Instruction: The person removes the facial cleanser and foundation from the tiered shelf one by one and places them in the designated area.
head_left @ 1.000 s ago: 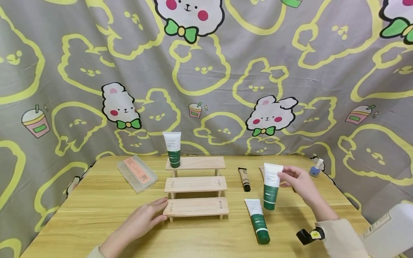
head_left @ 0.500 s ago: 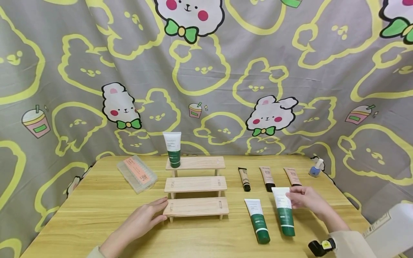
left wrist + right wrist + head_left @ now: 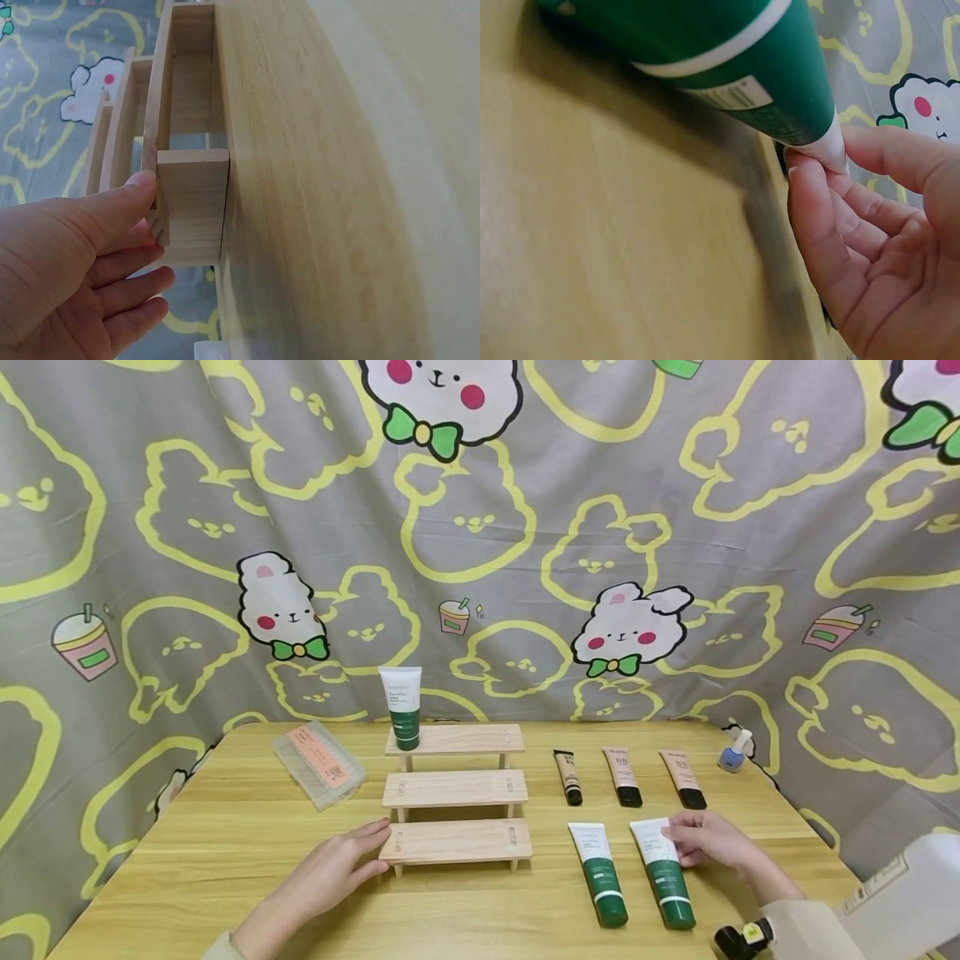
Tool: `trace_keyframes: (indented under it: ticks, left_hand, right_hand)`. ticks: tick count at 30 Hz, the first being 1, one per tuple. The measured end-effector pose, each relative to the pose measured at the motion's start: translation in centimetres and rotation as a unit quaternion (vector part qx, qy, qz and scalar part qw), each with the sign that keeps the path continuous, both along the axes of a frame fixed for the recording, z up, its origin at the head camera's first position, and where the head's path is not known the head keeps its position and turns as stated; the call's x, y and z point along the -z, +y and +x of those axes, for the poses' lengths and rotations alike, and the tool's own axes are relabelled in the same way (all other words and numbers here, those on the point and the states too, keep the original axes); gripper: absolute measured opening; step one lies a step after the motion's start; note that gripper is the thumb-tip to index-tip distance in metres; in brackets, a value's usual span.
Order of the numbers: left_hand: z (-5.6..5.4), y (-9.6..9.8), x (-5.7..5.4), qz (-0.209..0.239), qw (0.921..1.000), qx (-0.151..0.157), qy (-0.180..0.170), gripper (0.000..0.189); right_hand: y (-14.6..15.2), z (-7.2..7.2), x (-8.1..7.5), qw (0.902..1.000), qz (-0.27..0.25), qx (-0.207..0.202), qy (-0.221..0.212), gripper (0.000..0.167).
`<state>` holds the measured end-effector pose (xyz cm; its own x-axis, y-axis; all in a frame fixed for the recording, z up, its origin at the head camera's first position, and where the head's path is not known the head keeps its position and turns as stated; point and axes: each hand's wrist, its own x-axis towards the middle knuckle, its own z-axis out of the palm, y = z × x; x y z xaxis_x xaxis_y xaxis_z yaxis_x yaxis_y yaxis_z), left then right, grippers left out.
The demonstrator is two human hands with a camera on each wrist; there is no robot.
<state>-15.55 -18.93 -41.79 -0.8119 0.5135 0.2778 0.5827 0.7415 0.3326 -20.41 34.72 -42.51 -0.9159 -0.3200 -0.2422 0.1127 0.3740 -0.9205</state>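
Observation:
My right hand (image 3: 708,841) pinches the flat white end of a green-and-white squeeze tube (image 3: 666,877). In the right wrist view the tube (image 3: 742,67) slants close over the table, thumb and fingertips on its white part. A matching tube (image 3: 600,877) lies just left of it. My left hand (image 3: 337,864) holds the left end of the lowest step of a three-tier wooden display stand (image 3: 457,842). Thumb and index finger grip the board's end (image 3: 154,217) in the left wrist view, other fingers loosely bent. Another green-and-white tube (image 3: 403,710) stands upright on the top step's left end.
A black-capped small tube (image 3: 568,777) and two pinkish BB tubes (image 3: 622,775) lie behind the green ones. A blue nail polish bottle (image 3: 735,752) stands at the back right. Left of the stand lies a clear plastic case (image 3: 320,764). A white object (image 3: 907,893) juts in at right.
My right hand has brought its tube down and toward me, beside the matching tube, uncovering the pinkish tubes behind. My left hand and the stand stay where they were.

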Motion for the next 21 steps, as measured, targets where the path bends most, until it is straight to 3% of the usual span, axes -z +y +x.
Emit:
trace_keyframes:
  ticks: [10, 21]
  left_hand:
    - [0.01, 0.00, 0.09, 0.000, 1.0000, -0.003, -0.008, 0.043]
    - [-0.01, 0.04, -0.01, 0.001, 0.9999, -0.004, -0.012, 0.043]
  right_hand:
    - [0.10, -0.39, 0.50, 0.9994, 0.026, -0.001, -0.025, 0.053]
    - [0.10, -0.47, 0.41, 0.9969, 0.060, 0.040, -0.033, 0.055]
